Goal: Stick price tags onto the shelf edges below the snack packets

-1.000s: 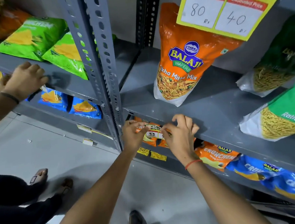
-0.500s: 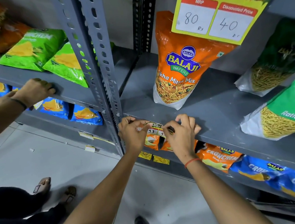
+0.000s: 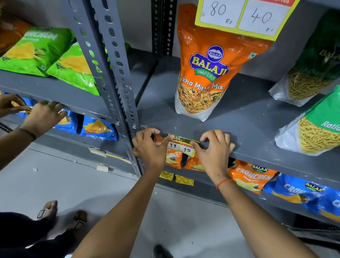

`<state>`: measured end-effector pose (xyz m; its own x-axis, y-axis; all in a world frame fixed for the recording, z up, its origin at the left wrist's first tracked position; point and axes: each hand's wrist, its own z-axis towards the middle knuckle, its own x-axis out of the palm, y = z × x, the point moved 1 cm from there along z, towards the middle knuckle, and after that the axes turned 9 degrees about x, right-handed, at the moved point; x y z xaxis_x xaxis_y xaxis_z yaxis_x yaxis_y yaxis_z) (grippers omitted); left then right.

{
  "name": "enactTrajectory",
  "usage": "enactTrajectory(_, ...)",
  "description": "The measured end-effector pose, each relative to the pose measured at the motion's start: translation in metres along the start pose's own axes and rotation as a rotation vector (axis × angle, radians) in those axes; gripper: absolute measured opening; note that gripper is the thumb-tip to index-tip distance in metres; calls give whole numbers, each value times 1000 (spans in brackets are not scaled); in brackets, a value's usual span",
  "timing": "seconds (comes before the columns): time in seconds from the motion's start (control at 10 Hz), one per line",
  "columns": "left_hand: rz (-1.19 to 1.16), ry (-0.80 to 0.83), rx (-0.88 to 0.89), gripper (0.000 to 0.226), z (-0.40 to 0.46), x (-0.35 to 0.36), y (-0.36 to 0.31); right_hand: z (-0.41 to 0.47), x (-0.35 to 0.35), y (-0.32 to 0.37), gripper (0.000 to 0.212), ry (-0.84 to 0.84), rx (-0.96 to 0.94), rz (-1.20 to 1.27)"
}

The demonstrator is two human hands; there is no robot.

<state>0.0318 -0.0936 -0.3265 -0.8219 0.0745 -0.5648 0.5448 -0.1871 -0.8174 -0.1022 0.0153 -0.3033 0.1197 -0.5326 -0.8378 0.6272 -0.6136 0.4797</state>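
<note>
Price tag (image 3: 181, 146) (handwritten numbers), yellow-edged, white boxes

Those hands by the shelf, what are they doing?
They are sticking a small price tag onto the front edge of the grey shelf, below the orange Balaji packet. The left hand and right hand each touch one end of the tag. Another person's hands work at the next shelf.

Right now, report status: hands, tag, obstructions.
Left hand and right hand pinching price tag ends against shelf edge. Tag below Tikha Mitha Mix packet. Nothing blocking.
</note>
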Motion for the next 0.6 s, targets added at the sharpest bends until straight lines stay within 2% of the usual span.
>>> enactTrajectory(0.2,-62,-72,218,33,-20,-9,-7,-5,-15,2,38,29,-133,63)
enactTrajectory(0.4,25,-1,411,37,-40,-30,-54,-6,-63,4,50,18,-226,70)
enactTrajectory(0.6,140,-62,837,49,-68,-62,-154,1,-158,10,63,-143,-371,71)
